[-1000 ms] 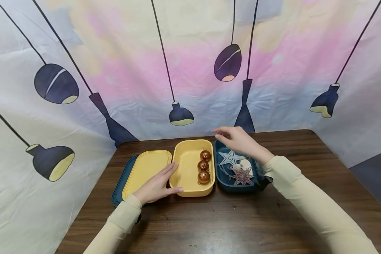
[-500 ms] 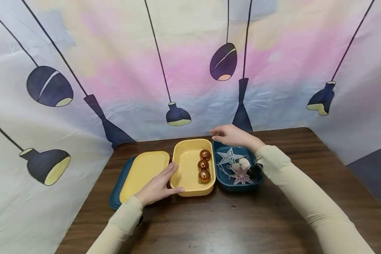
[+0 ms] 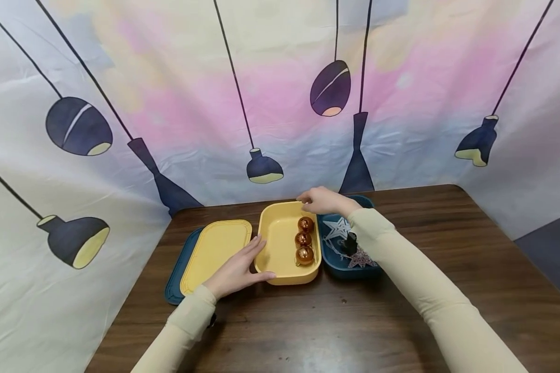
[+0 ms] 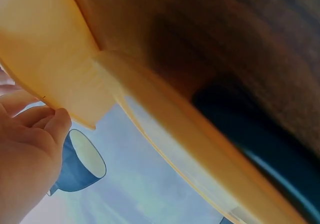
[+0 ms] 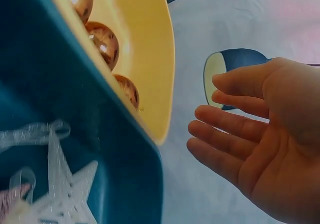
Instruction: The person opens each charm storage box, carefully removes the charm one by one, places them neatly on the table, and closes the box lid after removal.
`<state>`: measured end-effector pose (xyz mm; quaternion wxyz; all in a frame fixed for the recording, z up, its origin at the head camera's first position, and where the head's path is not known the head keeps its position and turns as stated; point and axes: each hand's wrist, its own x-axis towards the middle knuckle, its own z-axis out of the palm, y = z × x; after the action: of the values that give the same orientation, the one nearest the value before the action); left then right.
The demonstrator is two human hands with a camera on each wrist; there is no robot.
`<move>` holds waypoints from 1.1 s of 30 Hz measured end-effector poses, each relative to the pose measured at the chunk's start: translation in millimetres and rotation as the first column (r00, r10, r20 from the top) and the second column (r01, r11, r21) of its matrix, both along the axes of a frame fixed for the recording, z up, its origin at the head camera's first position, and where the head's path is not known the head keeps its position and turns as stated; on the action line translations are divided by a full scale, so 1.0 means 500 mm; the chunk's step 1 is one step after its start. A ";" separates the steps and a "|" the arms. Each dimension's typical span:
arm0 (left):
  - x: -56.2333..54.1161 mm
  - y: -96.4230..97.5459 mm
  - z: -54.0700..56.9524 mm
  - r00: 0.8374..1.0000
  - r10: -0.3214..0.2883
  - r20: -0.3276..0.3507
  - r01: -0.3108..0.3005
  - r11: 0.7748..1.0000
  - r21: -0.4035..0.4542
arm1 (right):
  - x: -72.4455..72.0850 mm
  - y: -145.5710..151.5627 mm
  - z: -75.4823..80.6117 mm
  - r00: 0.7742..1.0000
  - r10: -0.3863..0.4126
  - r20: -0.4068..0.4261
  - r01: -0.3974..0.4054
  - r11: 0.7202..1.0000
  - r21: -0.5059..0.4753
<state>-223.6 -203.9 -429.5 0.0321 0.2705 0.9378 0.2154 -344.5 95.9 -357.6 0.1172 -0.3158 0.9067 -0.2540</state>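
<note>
My left hand [image 3: 238, 270] lies against the left side of a yellow box [image 3: 276, 238], fingers along its side and thumb at the front corner. Inside that box, three shiny copper ball ornaments [image 3: 304, 239] line up along the right wall. Over the far right corner hovers my right hand [image 3: 324, 201], its fingers loosely bent; the right wrist view [image 5: 260, 129] shows nothing in it. A dark blue box [image 5: 107, 134] adjoins the yellow one on the right. It holds a white star ornament [image 3: 337, 228] and a pink glittery star ornament [image 3: 361, 258], partly hidden by the right wrist and sleeve.
Left of the yellow box, a yellow lid [image 3: 214, 251] is stacked on a dark blue lid [image 3: 179, 277]. The boxes stand near the back edge of a brown wooden table [image 3: 303, 331]. Behind it hangs a cloth backdrop [image 3: 196, 119] printed with lamps.
My right hand has moved left, from above the back of the blue box to the yellow box's far right corner. The left hand has kept its place, and the ornaments lie as before.
</note>
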 end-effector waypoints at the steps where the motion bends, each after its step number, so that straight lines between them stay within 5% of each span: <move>1: 0.000 0.001 -0.001 1.000 -0.001 -0.003 0.001 1.000 -0.001 | -0.004 -0.006 0.000 1.000 0.003 0.013 -0.003 1.000 0.007; 5: -0.002 0.002 -0.008 1.000 -0.003 -0.017 0.003 1.000 -0.001 | -0.024 -0.028 -0.012 1.000 0.025 0.014 -0.025 0.999 0.041; 14: 0.000 0.007 -0.025 1.000 0.000 -0.015 0.000 1.000 0.005 | -0.014 -0.073 -0.041 0.997 -0.073 0.001 0.071 0.971 0.228; 23: -0.001 0.001 -0.015 0.999 -0.007 -0.044 0.005 0.999 -0.039 | -0.015 -0.100 -0.057 0.977 -0.215 0.004 0.206 0.941 0.267; 33: -0.002 -0.001 -0.003 0.999 0.002 -0.046 -0.005 0.998 -0.068 | -0.009 -0.131 -0.056 0.963 -0.264 0.044 0.240 0.925 0.295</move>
<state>-224.8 -204.4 -431.1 0.0192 0.2723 0.9455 0.1772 -349.0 30.3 -385.7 0.1657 -0.1653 0.9613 -0.1455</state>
